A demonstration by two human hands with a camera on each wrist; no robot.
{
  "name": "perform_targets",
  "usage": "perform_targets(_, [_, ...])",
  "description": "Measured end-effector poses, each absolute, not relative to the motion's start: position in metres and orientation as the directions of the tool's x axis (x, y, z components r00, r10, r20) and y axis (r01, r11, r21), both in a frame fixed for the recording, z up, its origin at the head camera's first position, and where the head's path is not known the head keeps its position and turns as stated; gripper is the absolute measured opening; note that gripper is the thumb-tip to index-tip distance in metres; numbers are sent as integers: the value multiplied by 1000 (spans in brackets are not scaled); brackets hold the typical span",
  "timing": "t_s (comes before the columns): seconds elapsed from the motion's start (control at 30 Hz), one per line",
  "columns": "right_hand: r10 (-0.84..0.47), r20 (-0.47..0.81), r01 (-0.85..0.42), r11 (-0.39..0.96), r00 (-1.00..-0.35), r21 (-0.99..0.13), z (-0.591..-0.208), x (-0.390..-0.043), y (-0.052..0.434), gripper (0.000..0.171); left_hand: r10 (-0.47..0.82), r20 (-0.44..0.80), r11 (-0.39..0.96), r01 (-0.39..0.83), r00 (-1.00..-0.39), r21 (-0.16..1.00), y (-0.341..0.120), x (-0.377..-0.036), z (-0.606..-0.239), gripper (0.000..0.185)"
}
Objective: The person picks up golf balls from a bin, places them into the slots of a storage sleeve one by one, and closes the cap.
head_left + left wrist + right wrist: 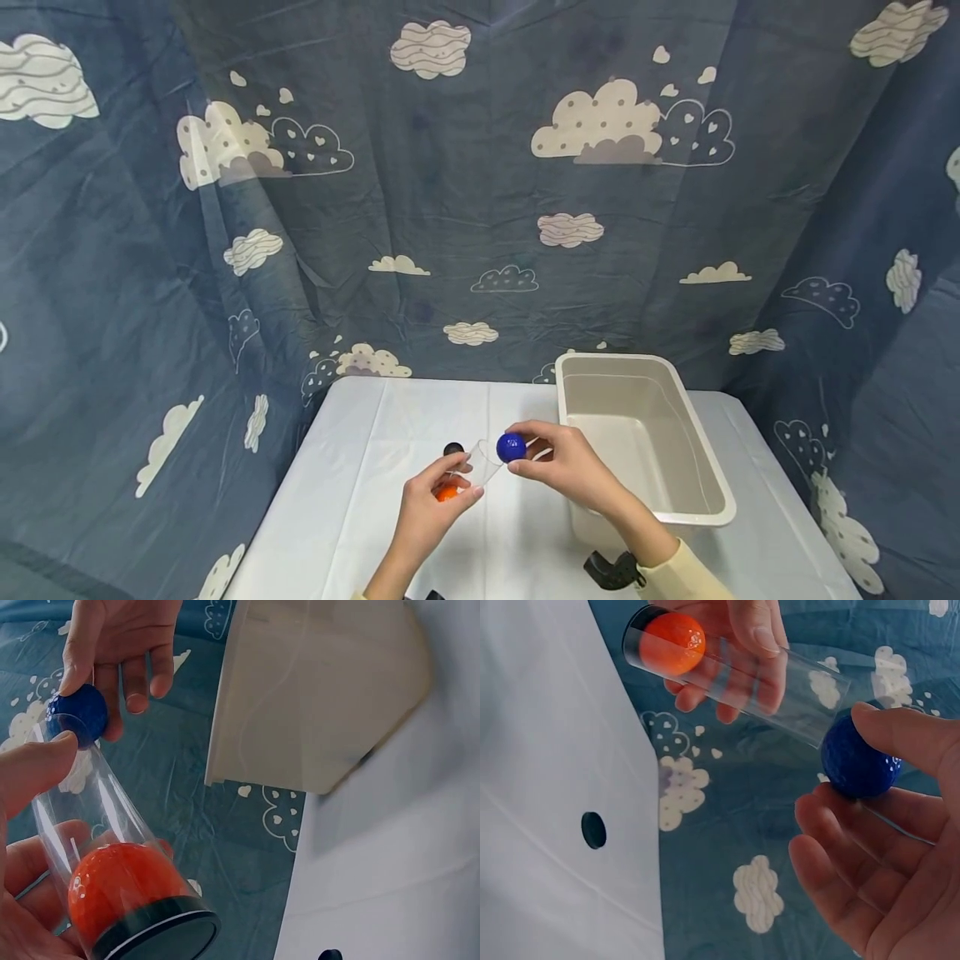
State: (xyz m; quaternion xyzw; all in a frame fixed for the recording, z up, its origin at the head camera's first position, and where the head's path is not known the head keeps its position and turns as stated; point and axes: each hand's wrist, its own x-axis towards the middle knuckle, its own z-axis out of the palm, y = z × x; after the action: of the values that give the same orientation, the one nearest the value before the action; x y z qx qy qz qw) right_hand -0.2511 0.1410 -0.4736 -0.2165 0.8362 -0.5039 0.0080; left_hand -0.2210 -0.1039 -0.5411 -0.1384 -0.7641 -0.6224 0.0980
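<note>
The left hand [427, 506] grips a clear tube [96, 796] (orange ball [120, 881] at its capped end). The right hand [568, 464] pinches a blue ball [512, 447] at the tube's mouth.

White cloth-covered table [330, 508] stands before navy cloud-print fabric backdrop [465, 183]. Beige rectangular plastic bin [615, 359] sits on table, R side. Clear cylindrical plastic tube [101, 799], in L hand [429, 500], is L of bin, above table. Orange dimpled ball [673, 643] sits in tube nr closed end. Blue dimpled ball [512, 447], in R hand [564, 462], is btwn tube mouth & bin. Black flat disc [594, 830] lies on table behind L hand.
</note>
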Motion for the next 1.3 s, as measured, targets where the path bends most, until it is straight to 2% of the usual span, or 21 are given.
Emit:
perform_targets(0.47, [-413, 209, -383, 401, -886, -832, -468, -245, 133, 36, 122, 325, 182, 343, -938, 922, -102, -220, -544, 45])
perform_targets(0.63, [-437, 196, -388, 408, -878, -826, -479, -249, 134, 37, 129, 324, 185, 343, -937, 921, -101, -218, -544, 45])
perform_targets(1.3, [-439, 179, -380, 429, -880, -819, -482, -246, 136, 41, 137, 308, 212, 331, -942, 919, -100, -218, -545, 44])
